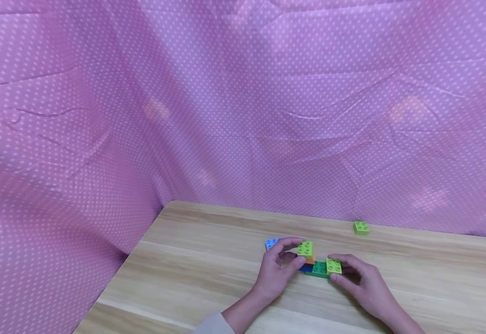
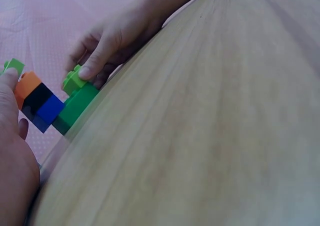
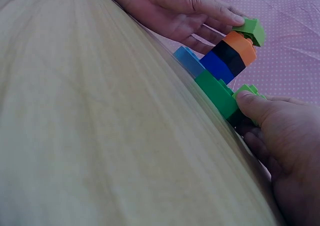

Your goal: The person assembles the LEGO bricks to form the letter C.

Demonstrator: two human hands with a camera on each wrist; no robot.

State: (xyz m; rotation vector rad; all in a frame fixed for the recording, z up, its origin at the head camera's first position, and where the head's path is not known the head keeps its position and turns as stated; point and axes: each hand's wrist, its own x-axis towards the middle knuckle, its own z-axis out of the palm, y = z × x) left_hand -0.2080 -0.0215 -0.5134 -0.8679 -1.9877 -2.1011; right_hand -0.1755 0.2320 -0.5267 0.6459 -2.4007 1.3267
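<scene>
Between thumb and fingers, my left hand [image 1: 275, 272] pinches a lime green building brick [image 1: 305, 249] at the top of a stepped stack. In the right wrist view that brick sits slightly askew over an orange brick [image 3: 241, 47]. Below come a black brick [image 3: 228, 55] and a blue brick [image 3: 216, 67]. A longer dark green brick [image 1: 319, 268] forms the base on the tabletop. My right hand [image 1: 364, 284] grips a second lime green brick [image 1: 333, 266] on the right end of this base, thumb on its near side.
A light blue brick [image 1: 271, 243] lies just behind my left hand, partly covered by it. Another lime green brick [image 1: 361, 227] stands near the back edge of the wooden table [image 1: 209, 260]. Pink dotted cloth [image 1: 243, 116] hangs behind and to the left.
</scene>
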